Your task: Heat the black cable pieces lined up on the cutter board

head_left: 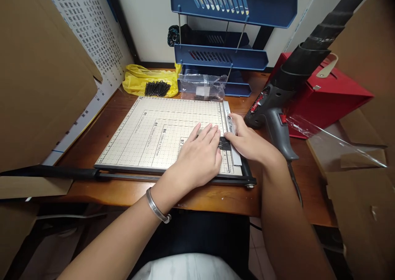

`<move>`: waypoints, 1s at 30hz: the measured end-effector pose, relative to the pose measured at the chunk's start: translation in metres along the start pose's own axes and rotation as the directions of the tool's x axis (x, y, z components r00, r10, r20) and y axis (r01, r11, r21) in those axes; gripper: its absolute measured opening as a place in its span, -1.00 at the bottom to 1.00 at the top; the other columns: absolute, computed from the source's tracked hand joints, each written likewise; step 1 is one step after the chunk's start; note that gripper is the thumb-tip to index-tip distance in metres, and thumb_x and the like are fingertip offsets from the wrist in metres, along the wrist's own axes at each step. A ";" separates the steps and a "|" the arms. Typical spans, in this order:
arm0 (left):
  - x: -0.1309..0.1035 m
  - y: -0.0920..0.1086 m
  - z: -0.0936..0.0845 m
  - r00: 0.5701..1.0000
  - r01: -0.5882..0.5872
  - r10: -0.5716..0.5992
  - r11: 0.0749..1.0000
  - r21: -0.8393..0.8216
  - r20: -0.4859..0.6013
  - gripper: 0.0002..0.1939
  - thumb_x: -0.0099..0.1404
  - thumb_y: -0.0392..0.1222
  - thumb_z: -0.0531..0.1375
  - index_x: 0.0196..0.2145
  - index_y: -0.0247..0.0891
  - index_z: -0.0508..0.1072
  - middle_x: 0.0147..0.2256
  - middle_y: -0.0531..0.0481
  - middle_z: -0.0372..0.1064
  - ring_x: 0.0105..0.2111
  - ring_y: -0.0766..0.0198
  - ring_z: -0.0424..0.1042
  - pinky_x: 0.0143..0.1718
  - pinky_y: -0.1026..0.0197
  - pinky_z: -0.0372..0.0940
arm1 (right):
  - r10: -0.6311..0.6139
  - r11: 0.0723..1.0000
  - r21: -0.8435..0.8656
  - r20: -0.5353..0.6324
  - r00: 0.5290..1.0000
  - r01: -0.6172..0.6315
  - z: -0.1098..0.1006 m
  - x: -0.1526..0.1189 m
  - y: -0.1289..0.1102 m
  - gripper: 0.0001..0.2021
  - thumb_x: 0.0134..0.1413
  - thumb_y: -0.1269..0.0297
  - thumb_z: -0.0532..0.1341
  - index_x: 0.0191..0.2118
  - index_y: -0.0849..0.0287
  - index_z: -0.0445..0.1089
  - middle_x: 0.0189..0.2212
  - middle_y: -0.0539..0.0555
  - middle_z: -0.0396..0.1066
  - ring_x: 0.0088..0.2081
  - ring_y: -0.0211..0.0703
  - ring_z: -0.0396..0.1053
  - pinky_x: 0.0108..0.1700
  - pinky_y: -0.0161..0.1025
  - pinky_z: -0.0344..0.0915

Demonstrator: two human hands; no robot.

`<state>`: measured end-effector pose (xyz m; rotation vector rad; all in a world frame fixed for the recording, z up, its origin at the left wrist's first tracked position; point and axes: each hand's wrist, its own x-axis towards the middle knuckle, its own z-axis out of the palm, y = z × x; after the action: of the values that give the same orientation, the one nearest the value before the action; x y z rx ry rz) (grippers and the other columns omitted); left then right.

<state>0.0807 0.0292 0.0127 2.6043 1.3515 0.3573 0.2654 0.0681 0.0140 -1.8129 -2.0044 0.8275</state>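
Observation:
A paper cutter [129,140] with a cream gridded board lies on the wooden table in front of me. My left hand [202,150] rests flat on the board near its right side, fingers stretched out and close together. From under it stick out several thin black strips [224,143], side by side; the rest of them is hidden. Beside the strips, my right hand [247,138] is at the silver metal edge guide [237,158]. Its thumb reaches to the ends of the strips, and the index finger lies apart from the thumb, over the guide. The other right fingers are mostly hidden.
The cutter's black blade arm [132,177] runs along the front edge. Behind stand a yellow bag [132,80] with black strips [157,88], a clear plastic bag [202,84] and a blue tiered rack [220,56]. Rightward are a heat gun [277,107] and a red box [333,95].

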 end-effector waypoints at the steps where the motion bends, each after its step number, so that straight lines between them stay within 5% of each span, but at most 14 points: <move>1: 0.000 0.001 0.001 1.000 0.002 -0.002 1.000 0.012 0.004 -0.40 0.54 -0.17 -0.13 0.40 -0.58 0.14 0.44 -0.30 0.00 0.48 0.05 -0.09 0.51 -0.10 -0.31 | -0.003 1.000 -0.002 -0.002 1.000 0.003 0.000 0.001 0.001 -0.23 0.28 0.04 0.02 0.49 0.23 -0.20 0.40 0.34 0.09 0.31 0.21 0.28 0.38 0.17 0.16; 6: -0.001 0.002 0.003 0.999 0.024 -0.026 0.997 0.073 0.036 -0.40 0.56 -0.18 -0.16 0.43 -0.53 0.08 0.47 -0.19 -0.08 0.48 0.12 -0.11 0.51 -0.02 -0.21 | 0.010 1.000 -0.006 -0.015 1.000 -0.011 -0.002 -0.002 -0.002 -0.29 0.31 0.00 -0.01 0.47 0.13 -0.13 0.33 0.31 0.22 0.25 0.23 0.33 0.30 0.20 0.23; 12: -0.002 0.001 0.005 1.000 0.025 -0.026 0.996 0.087 0.014 -0.40 0.56 -0.19 -0.18 0.44 -0.50 0.09 0.47 -0.12 -0.07 0.48 0.16 -0.08 0.50 -0.01 -0.17 | 0.198 0.976 -0.049 -0.230 0.953 -0.214 0.009 -0.033 -0.021 -0.37 0.36 -0.10 -0.13 0.43 0.01 -0.03 0.22 0.27 0.35 0.16 0.32 0.39 0.19 0.28 0.26; 21: -0.002 0.000 0.007 1.000 0.012 -0.012 0.995 0.099 0.001 -0.42 0.56 -0.20 -0.17 0.43 -0.49 0.10 0.46 -0.11 -0.05 0.47 0.16 -0.06 0.50 -0.03 -0.15 | 0.080 0.997 0.026 -0.209 0.975 -0.077 0.029 -0.052 -0.020 -0.39 0.35 0.07 -0.03 0.44 0.06 -0.06 0.34 0.27 0.18 0.33 0.19 0.21 0.31 0.20 0.19; 30: -0.003 -0.002 0.009 1.000 -0.001 0.001 0.995 0.096 -0.007 -0.42 0.57 -0.19 -0.18 0.44 -0.49 0.09 0.46 -0.12 -0.04 0.47 0.15 -0.05 0.49 -0.05 -0.15 | 0.190 0.973 -0.096 -0.175 0.966 -0.209 0.017 -0.030 -0.040 -0.43 0.41 0.06 -0.16 0.45 0.03 -0.08 0.35 0.28 0.21 0.27 0.34 0.31 0.22 0.31 0.24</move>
<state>0.0804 0.0271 0.0031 2.6834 1.4031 0.3089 0.2284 0.0344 0.0292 -2.1012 -1.8199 0.6030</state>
